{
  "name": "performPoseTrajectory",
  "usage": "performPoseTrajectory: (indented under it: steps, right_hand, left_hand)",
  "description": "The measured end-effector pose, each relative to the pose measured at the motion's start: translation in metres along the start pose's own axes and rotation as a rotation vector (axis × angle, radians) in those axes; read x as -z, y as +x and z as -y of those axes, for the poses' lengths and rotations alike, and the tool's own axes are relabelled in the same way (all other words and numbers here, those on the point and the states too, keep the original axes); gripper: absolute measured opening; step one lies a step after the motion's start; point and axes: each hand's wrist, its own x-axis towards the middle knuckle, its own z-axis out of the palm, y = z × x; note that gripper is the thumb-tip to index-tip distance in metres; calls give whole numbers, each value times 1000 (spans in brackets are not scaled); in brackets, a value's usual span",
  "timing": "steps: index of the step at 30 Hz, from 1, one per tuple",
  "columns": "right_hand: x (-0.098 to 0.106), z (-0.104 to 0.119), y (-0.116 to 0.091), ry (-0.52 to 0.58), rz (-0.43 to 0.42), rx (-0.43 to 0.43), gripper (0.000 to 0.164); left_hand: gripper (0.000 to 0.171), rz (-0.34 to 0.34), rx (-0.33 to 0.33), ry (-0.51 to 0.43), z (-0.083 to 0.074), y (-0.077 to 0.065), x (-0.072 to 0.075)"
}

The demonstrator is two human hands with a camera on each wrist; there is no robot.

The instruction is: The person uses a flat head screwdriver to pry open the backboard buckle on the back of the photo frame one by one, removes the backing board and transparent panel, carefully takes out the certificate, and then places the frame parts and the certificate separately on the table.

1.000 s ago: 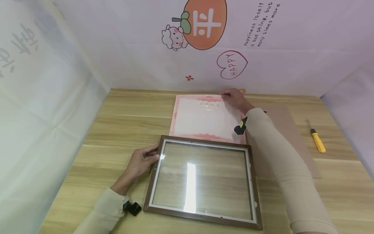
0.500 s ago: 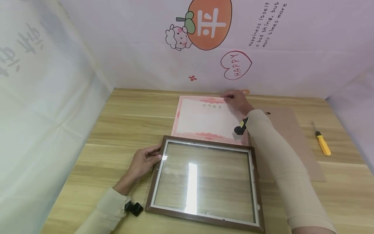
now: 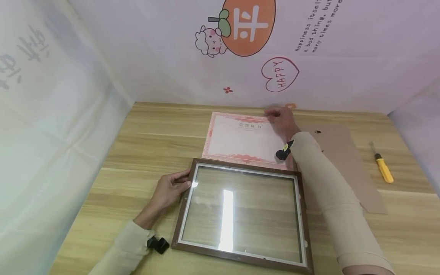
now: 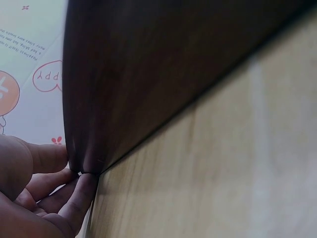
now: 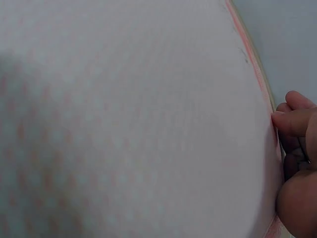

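A brown picture frame with a glass pane lies on the wooden table, nearest the person. My left hand grips its left side near the far corner; in the left wrist view the fingers meet the dark frame edge, the thumb opposite. Behind the frame lies a pink-bordered certificate, its near edge along the frame's far side. At its far right corner my right hand pinches the edge with curled fingers. In the right wrist view the fingertips sit right at the paper's rim.
A flat brown backing board lies to the right, partly under the right sleeve. Further right is a yellow-handled screwdriver. A white printed cloth stands along the table's back edge.
The certificate's far edge has come to lie flatter and the right hand has shifted slightly at that corner. The left hand and picture frame hold still; the view has shifted slightly.
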Motion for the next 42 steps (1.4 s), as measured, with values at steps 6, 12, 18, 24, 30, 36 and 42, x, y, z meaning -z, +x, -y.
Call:
performPoseTrajectory:
  steps: [6,12,18,24,30,36,42]
  right_hand:
    - [-4,1,3,-25,-42,16,28]
    - [-6,4,3,-14,-58,29,24]
    - [-4,0,3,-25,-64,11,19]
    - [5,4,1,-1,-53,95,20]
    - [26,25,-12,161,11,183,32]
    - [43,44,-43,297,85,118,40]
    - [52,45,-76,426,177,140,36]
  left_hand:
    - [49,2,3,-7,1,0,1]
    - [48,-4,2,1,0,0,2]
    - [48,-8,12,4,-2,0,-1]
    - [48,-10,20,4,-3,0,-1]
    - [47,-30,30,18,-2,1,-1]
    - [47,-31,18,48,-4,0,0]
    - [46,-32,20,89,-7,0,2]
